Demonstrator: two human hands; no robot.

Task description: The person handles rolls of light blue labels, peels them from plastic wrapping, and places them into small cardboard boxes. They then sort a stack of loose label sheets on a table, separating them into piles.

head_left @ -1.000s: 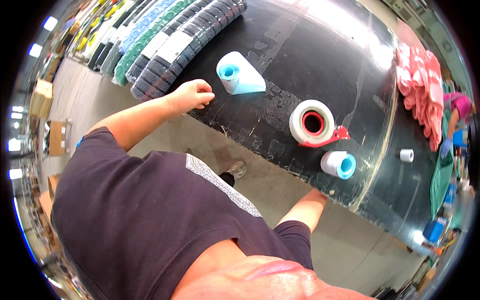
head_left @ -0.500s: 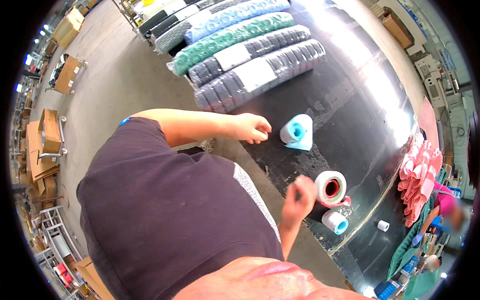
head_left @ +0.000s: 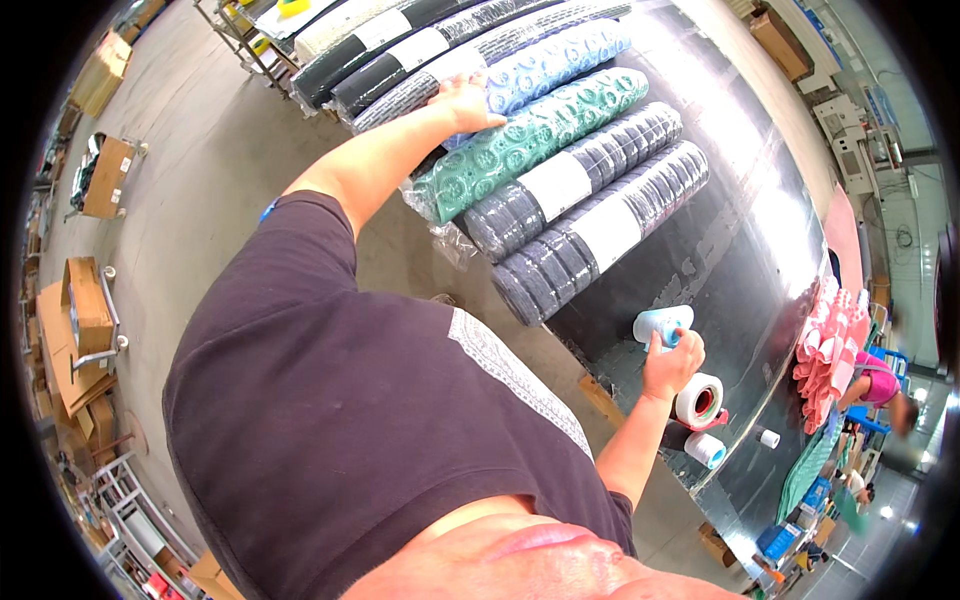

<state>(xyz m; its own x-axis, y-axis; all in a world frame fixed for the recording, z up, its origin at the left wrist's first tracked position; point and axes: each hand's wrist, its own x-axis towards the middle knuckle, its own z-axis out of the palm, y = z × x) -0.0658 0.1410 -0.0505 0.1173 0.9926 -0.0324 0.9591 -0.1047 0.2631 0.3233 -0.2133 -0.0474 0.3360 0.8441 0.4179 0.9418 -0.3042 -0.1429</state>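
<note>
My left hand reaches far forward and rests on the blue patterned roll, which is wrapped in clear film. Its fingers are spread over the roll's near left part. Beside that roll lie a green roll with ring shapes and two dark grey rolls with white labels. On the right, my right hand closes its fingers on the end of a light-blue and white roll of labels, which lies on the black table. The fingertips partly hide the roll's core.
Near my right wrist are a white tape roll with a red core, a smaller white-blue roll and a small white cylinder. Folded pink pieces lie at the right edge. A person in pink works beyond. Black wrapped rolls lie farther off.
My left hand has moved forward from above the table's near edge onto the blue patterned roll. My right hand has gone from beside the white tape roll to the light-blue label roll. The view has shifted.
</note>
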